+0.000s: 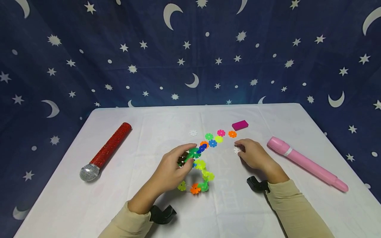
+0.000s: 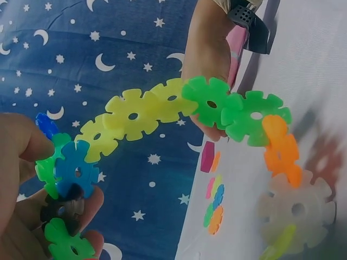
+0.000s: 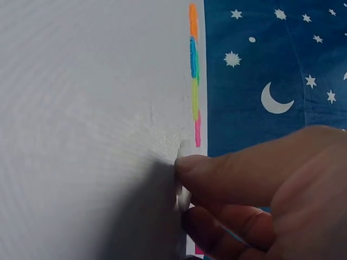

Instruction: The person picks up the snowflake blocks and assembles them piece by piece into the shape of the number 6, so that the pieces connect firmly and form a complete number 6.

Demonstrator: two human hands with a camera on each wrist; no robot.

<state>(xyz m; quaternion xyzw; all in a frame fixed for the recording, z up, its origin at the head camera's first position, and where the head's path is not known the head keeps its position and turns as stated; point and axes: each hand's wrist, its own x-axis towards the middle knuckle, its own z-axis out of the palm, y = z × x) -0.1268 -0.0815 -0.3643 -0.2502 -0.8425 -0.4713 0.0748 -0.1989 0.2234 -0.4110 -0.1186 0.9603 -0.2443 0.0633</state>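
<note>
My left hand grips a chain of interlocking notched plastic discs, seen close up in the left wrist view as yellow discs, green discs, an orange disc and a translucent white disc. The chain curves down in a loop. A dark blue disc sticks out at its far end, past my fingers. To the right, my right hand pinches a white notched disc at the tabletop between thumb and fingers; the right wrist view shows it edge-on.
Loose discs lie beyond the hands: white, green, pink, blue and others. A magenta block is behind them. A red glittery microphone lies left, a pink pen-shaped object right, on the white-covered table.
</note>
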